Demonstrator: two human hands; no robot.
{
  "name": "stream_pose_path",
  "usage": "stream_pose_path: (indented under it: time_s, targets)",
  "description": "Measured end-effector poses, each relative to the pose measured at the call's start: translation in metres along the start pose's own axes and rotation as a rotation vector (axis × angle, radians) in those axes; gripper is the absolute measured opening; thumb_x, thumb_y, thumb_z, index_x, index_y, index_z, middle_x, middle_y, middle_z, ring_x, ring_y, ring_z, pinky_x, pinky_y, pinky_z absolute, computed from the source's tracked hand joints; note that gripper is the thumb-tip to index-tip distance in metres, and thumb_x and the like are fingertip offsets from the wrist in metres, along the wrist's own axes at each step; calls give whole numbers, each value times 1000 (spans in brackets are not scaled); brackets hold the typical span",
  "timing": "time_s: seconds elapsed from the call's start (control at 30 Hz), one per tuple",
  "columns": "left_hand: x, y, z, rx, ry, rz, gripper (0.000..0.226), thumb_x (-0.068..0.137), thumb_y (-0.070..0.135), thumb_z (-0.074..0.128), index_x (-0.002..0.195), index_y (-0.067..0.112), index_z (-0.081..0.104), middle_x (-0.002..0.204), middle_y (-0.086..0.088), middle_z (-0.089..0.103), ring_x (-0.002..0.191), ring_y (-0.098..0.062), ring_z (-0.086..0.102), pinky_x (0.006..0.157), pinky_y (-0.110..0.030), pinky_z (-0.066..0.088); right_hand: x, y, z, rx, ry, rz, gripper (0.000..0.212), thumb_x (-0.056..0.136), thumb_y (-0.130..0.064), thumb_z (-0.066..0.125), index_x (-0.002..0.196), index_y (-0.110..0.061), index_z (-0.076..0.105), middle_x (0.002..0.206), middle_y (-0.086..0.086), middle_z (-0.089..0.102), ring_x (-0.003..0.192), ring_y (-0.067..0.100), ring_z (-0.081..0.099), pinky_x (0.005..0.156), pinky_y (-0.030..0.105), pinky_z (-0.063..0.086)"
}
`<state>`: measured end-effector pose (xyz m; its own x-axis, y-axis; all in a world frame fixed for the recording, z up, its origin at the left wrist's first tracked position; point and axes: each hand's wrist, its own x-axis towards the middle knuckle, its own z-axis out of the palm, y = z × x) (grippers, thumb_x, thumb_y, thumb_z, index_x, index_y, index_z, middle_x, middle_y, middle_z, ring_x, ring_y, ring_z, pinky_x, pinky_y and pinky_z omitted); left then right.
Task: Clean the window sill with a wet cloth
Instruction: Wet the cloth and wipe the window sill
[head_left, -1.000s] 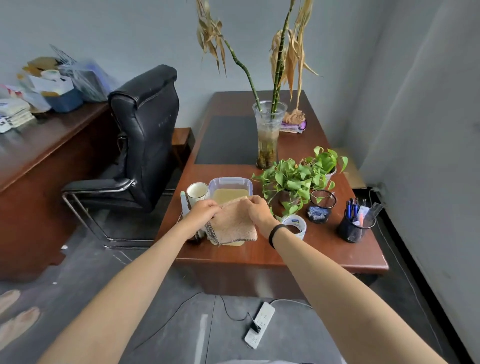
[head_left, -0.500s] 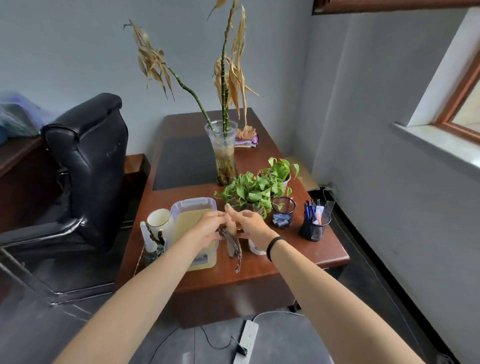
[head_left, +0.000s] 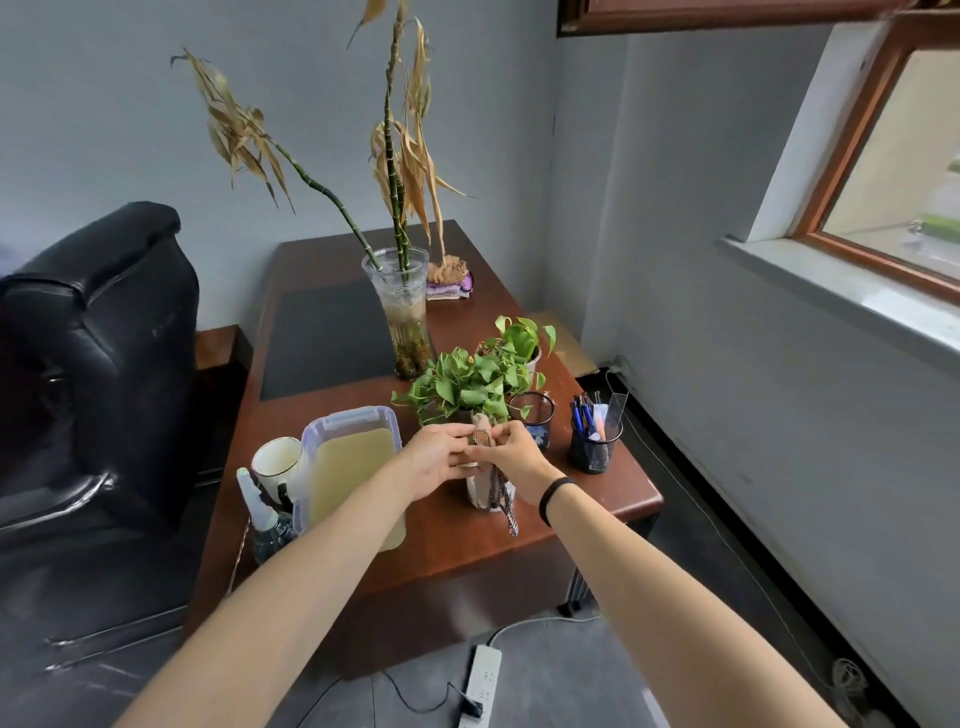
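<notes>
A beige cloth (head_left: 496, 480) with a dark checked edge hangs folded between my hands above the desk's near right part. My left hand (head_left: 439, 457) pinches its top from the left and my right hand (head_left: 511, 454) pinches it from the right, a black band on that wrist. Just left of my hands stands a clear plastic tub (head_left: 348, 457) of cloudy yellowish water. The grey window sill (head_left: 841, 291) runs along the right wall under the wood-framed window, well apart from my hands.
The brown desk (head_left: 441, 540) carries a white mug (head_left: 276, 460), a spray bottle (head_left: 262, 514), a green pot plant (head_left: 467, 382), a glass vase of dried bamboo (head_left: 402, 312) and two mesh pen cups (head_left: 595, 439). A black office chair (head_left: 98, 353) stands left. A power strip (head_left: 480, 686) lies on the floor.
The cloth, held spread flat over the tub a second ago, now hangs folded and narrow right of the tub. My view has swung right, bringing the window and sill into sight.
</notes>
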<state>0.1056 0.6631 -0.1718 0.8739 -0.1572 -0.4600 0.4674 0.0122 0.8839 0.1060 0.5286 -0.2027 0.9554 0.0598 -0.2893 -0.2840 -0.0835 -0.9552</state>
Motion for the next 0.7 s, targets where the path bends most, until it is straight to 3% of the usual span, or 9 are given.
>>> stream_pose_path:
  time_s: [0.1, 0.2, 0.27, 0.33, 0.47, 0.57, 0.7]
  targets:
    - [2, -1, 8, -13, 14, 22, 29, 96, 3, 48, 123, 2, 56, 104, -14, 66, 88, -27, 65, 76, -36, 56, 0, 0, -2, 164, 3, 24, 23, 86, -19, 69, 87, -13, 46, 89, 8, 57, 81, 18, 57, 75, 34, 48]
    - [3, -5, 11, -45, 72, 35, 20, 92, 5, 58, 111, 7, 65, 91, -7, 66, 82, -21, 62, 73, -34, 56, -6, -6, -2, 314, -83, 62, 14, 92, -17, 61, 91, -7, 51, 97, 8, 64, 90, 18, 61, 90, 38, 49]
    - [3, -8, 10, -14, 106, 38, 22, 87, 0, 61, 107, 7, 67, 90, -8, 67, 84, -19, 62, 69, -32, 55, -9, -8, -3, 337, -81, 60, 10, 96, -8, 52, 87, -5, 54, 92, 7, 66, 86, 16, 62, 83, 30, 51]
    - [5, -5, 9, 26, 163, 43, 23, 83, -4, 64, 104, 2, 68, 89, -10, 66, 86, -20, 60, 64, -31, 53, -4, -9, -5, 303, 5, 68, 12, 98, -9, 47, 88, -7, 53, 94, 10, 64, 88, 21, 61, 81, 32, 50]
    - [8, 10, -7, 82, 307, 21, 17, 81, -7, 56, 93, 4, 63, 86, -9, 58, 90, -22, 53, 76, -34, 50, 15, -5, -21, 181, 185, 75, 17, 96, -24, 51, 102, -9, 53, 113, 12, 56, 107, 27, 54, 93, 41, 44]
    - [9, 17, -24, 85, 291, 35, 24, 77, -8, 50, 87, 4, 68, 88, -6, 60, 87, -19, 52, 75, -32, 45, 16, -11, -34, 145, 266, 78, 23, 96, -22, 48, 107, -2, 54, 104, 10, 51, 99, 24, 51, 91, 39, 41]
    - [8, 19, -33, 160, 299, 77, 24, 79, -6, 52, 91, 5, 70, 91, -4, 60, 96, -20, 49, 85, -35, 40, 13, -13, -43, 78, 327, 62, 21, 98, -19, 45, 102, -1, 55, 97, 9, 45, 89, 20, 44, 78, 32, 33]
